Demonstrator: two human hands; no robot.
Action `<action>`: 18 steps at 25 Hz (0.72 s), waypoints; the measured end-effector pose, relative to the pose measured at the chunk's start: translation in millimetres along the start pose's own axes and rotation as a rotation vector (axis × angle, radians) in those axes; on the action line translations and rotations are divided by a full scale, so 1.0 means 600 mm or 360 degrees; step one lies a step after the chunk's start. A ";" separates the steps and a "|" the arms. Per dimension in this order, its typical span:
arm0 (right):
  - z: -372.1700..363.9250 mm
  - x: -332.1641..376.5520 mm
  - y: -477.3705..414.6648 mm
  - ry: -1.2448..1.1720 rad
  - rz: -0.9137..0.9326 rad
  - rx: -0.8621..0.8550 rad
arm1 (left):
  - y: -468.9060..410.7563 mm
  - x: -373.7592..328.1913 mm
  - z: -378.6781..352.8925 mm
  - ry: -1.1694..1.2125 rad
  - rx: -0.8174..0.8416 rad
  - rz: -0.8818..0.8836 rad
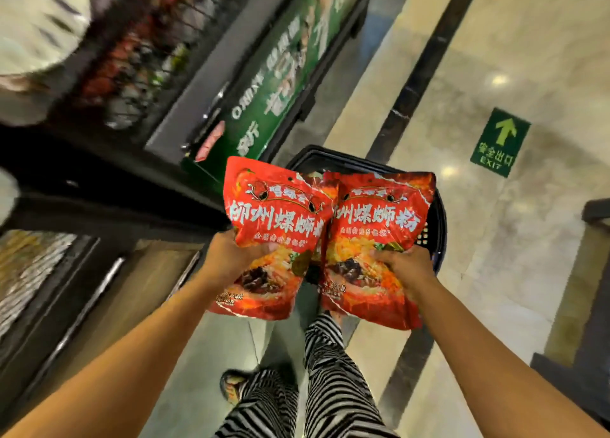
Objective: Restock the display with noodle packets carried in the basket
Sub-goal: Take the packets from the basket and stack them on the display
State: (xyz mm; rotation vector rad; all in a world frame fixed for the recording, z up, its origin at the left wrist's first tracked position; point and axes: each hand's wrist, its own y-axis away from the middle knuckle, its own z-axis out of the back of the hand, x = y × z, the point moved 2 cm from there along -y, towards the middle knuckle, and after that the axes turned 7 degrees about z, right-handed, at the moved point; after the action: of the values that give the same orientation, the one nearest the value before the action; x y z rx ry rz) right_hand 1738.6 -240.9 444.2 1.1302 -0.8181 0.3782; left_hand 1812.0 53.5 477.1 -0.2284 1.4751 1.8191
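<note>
My left hand (231,256) grips a red noodle packet (274,213) by its lower left side, thumb on the front. My right hand (404,269) grips a second red noodle packet (379,219) at its lower right. Both packets are held upright, side by side and overlapping slightly, above a black basket (435,219) that stands on the floor in front of my feet. The basket's inside is mostly hidden behind the packets.
Dark display shelving (109,180) runs along the left, with blurred goods (138,57) on wire racks above and a green banner (284,74) on a low unit. Tiled floor with a green exit sticker (500,142) lies to the right. A dark fixture (591,289) stands at the right edge.
</note>
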 end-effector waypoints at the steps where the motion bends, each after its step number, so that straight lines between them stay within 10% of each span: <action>1: -0.016 0.009 0.032 0.0026 0.0043 0.0038 | 0.030 0.009 0.030 0.0062 -0.0034 -0.0012; 18: -0.327 0.045 0.536 0.0208 0.0696 0.0814 | 0.536 0.334 0.478 0.1018 -0.0590 -0.0330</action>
State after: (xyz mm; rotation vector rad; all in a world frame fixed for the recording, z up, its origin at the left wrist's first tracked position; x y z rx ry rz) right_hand 1623.4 63.6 635.6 1.3741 -0.8754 1.0608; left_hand 1555.2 387.9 696.0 -1.1928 1.4253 1.9229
